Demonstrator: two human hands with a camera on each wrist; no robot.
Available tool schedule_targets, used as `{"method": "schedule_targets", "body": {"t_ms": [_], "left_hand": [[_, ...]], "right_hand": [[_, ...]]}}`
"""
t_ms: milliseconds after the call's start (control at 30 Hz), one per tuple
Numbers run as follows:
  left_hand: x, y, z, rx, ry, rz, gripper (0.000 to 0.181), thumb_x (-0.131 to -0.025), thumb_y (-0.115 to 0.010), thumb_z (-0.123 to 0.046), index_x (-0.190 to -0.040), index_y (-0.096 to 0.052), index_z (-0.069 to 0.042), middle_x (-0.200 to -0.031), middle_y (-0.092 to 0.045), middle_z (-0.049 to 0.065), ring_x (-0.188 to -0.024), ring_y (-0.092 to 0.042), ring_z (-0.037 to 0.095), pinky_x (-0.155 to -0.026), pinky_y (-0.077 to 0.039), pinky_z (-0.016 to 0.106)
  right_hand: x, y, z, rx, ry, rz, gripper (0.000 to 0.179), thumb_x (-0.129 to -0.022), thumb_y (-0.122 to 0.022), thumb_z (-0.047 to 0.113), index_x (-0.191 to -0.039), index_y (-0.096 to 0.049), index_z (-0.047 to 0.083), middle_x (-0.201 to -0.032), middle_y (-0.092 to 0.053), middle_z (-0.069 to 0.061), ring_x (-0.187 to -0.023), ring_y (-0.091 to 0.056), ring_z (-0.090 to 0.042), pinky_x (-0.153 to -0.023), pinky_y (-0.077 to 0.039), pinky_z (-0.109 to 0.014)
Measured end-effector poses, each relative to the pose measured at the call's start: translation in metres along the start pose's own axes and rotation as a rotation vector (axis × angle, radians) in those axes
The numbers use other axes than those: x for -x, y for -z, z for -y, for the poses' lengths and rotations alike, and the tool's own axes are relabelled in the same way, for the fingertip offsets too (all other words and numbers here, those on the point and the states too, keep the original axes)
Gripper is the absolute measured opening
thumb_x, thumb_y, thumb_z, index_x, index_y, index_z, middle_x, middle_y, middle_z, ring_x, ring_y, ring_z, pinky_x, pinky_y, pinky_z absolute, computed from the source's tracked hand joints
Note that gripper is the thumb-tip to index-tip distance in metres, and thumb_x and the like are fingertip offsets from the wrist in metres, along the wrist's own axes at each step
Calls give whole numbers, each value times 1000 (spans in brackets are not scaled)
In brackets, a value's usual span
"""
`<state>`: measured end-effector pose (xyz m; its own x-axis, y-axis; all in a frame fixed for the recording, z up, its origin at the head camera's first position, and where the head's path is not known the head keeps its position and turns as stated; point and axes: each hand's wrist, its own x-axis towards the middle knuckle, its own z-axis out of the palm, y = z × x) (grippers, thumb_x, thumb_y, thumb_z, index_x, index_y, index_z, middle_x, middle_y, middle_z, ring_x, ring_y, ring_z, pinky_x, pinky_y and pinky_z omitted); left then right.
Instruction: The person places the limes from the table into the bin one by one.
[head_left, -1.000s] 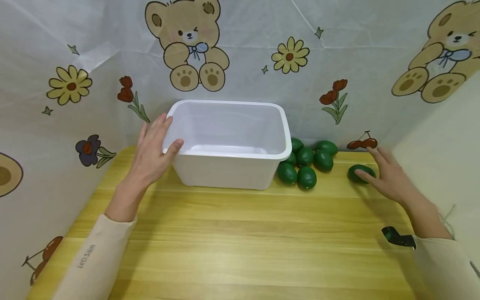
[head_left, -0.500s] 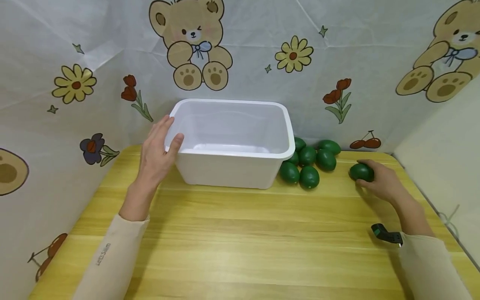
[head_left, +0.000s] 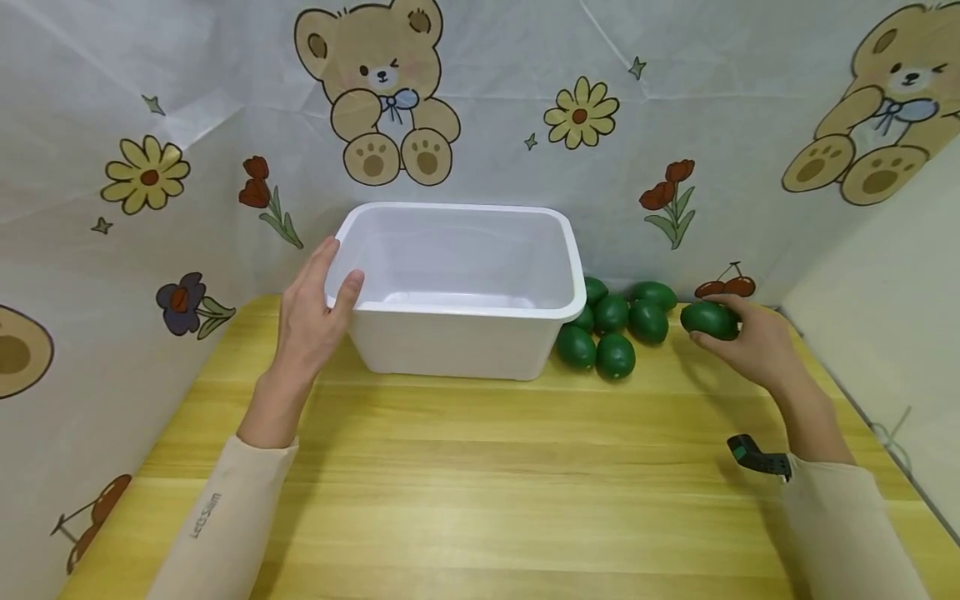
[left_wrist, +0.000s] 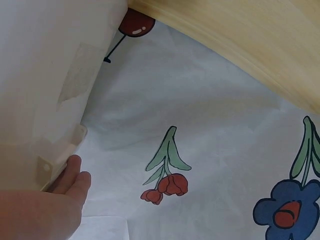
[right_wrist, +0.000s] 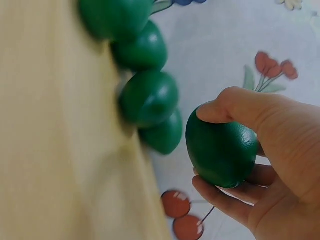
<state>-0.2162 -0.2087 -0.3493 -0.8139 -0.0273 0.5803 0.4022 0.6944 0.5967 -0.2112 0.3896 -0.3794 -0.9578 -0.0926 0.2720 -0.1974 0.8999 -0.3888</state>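
Note:
A white plastic tub (head_left: 453, 342) stands at the back of the wooden table, its inside bare. My left hand (head_left: 311, 312) holds its left rim, thumb over the edge and fingers along the outside; the left wrist view shows those fingers (left_wrist: 77, 182) against the tub's wall. At the right, my right hand (head_left: 761, 346) grips a dark green lime (head_left: 708, 320) between thumb and fingers. In the right wrist view the lime (right_wrist: 220, 147) is held off the tabletop. Several more limes (head_left: 611, 314) lie in a cluster beside the tub's right side.
Behind the tub hangs a pale printed cloth (head_left: 495, 175) with bears and flowers. A plain cream wall (head_left: 877, 308) bounds the right side. The wooden tabletop (head_left: 510, 483) stretches toward me. A black device (head_left: 757, 457) sits on my right wrist.
My right hand has come down on the single lime, closed its fingers round it and lifted it slightly, up and to the left. The left hand stays at the tub's rim.

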Motion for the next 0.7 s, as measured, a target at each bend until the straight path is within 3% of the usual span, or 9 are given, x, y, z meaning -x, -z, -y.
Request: {"method": "schedule_targets", "body": {"t_ms": [133, 367, 600, 700], "left_hand": [[-1, -1, -1, -2, 1, 4, 85, -101, -48, -70, -159, -47, -8, -166, -43, 12, -152, -43, 40, -121, -36, 63], [-3, -1, -2, -1, 7, 1, 90, -100, -47, -72, -159, -45, -5, -166, -42, 14, -153, -41, 40, -124, -33, 59], [-2, -2, -1, -1, 21, 3, 91, -99, -46, -73, -159, -45, -5, -167, -41, 14, -153, -40, 40, -123, -34, 61], [-2, -2, -1, 1, 22, -2, 92, -99, -46, -74, -159, -46, -4, -167, -41, 15, -152, -41, 41, -122, -35, 61]], "right_hand": [[-6, 7, 21, -17, -20, 21, 64, -93, -79, 33, -145, -56, 3, -118, -64, -36, -94, -63, -47, -69, -47, -40], [-17, 14, 59, -66, 35, -20, 65, -92, -80, 32, -145, -54, 4, -122, -66, -29, -98, -65, -43, -74, -49, -40], [-29, 19, 101, -185, 84, -112, 67, -93, -79, 30, -146, -48, 4, -132, -63, -23, -113, -63, -39, -80, -38, -3], [-34, 20, 117, -218, 115, -147, 65, -92, -80, 30, -145, -52, 6, -130, -65, -19, -115, -63, -33, -83, -38, 0]]}}
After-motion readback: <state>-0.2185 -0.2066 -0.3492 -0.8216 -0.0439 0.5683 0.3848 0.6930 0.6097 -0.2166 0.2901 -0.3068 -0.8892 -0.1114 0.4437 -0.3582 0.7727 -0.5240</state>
